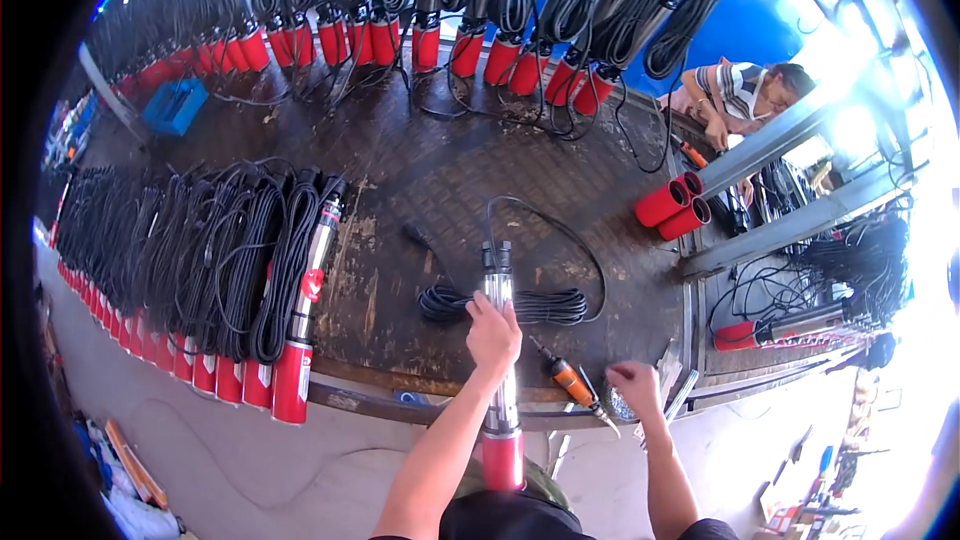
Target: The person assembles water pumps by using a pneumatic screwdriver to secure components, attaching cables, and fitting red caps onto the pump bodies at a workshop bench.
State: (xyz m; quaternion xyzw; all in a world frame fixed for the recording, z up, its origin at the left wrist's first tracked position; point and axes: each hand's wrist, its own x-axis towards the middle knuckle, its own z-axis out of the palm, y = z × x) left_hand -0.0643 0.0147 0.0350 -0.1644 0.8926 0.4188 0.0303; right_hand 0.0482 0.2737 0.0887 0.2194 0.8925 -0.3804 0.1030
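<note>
A submersible pump [504, 408] with a steel tube body and a red end lies over the table's front edge, its red end toward me. My left hand [494, 336] is wrapped round its upper tube. Behind that hand, a bundled black cable [555, 308] rests on the table, and a loop of it runs up to the pump's black top. My right hand [638, 386] has its fingers drawn together above a pile of small shiny parts [620, 406]; whatever they pinch is too small to make out. Just left of it lies an orange power screwdriver [573, 384].
Many finished-looking pumps with cable bundles [265, 260] line the table's left; another row [425, 45] stands along the back. A blue crate [175, 106] sits far left. Red cylinders [684, 219] stand by a metal post [770, 155] at right. Beyond it, another person [745, 90] works.
</note>
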